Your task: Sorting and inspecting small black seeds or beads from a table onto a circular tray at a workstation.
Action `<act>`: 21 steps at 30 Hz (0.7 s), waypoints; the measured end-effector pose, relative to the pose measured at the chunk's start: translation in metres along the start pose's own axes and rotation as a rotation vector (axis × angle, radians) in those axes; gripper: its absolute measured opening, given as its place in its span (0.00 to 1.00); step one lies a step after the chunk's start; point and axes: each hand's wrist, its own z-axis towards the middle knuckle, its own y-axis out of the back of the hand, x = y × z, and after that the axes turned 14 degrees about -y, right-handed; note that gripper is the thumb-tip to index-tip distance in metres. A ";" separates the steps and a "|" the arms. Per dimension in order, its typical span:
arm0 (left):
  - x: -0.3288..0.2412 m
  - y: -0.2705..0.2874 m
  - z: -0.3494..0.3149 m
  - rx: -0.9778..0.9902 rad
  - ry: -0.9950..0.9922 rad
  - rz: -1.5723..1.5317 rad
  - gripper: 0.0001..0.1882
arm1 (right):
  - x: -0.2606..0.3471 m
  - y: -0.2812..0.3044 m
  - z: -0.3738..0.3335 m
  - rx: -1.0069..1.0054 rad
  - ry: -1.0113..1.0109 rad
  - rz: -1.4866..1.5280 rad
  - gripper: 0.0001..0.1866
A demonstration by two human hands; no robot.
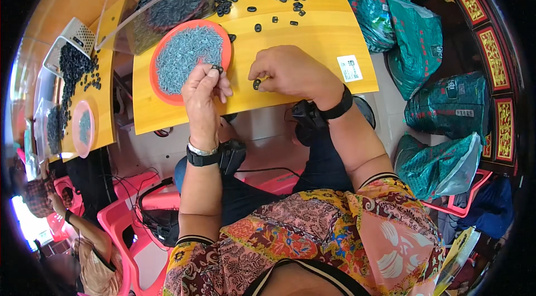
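Note:
My left hand (pixel 202 88) is over the near right rim of an orange plate (pixel 153 67) heaped with small silver screws (pixel 187 56). Between its thumb and forefinger it pinches a small black plastic piece (pixel 217 68). To the right, above the yellow table (pixel 312 44), my right hand (pixel 290 70) has its fingers curled round another small black piece (pixel 257 84), which pokes out below the fingertips. The two hands are apart. Whether a screw is in either hand I cannot make out.
Loose black pieces (pixel 258 27) lie past my hands, before a clear bin (pixel 178 11) full of them. A white label (pixel 349 68) is stuck at the table's right. Teal sacks (pixel 416 44) stand beyond that edge. Another person (pixel 89 240) sits at the left by a second table.

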 end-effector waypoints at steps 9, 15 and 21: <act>-0.001 -0.001 0.000 -0.009 -0.010 0.083 0.07 | -0.008 -0.029 0.015 -0.141 0.043 -0.197 0.06; 0.000 -0.005 -0.002 0.024 0.007 0.118 0.08 | -0.006 -0.026 0.024 -0.544 0.085 -0.194 0.05; 0.003 -0.010 -0.007 0.009 0.055 0.061 0.08 | 0.015 -0.011 0.015 -0.274 0.142 0.437 0.06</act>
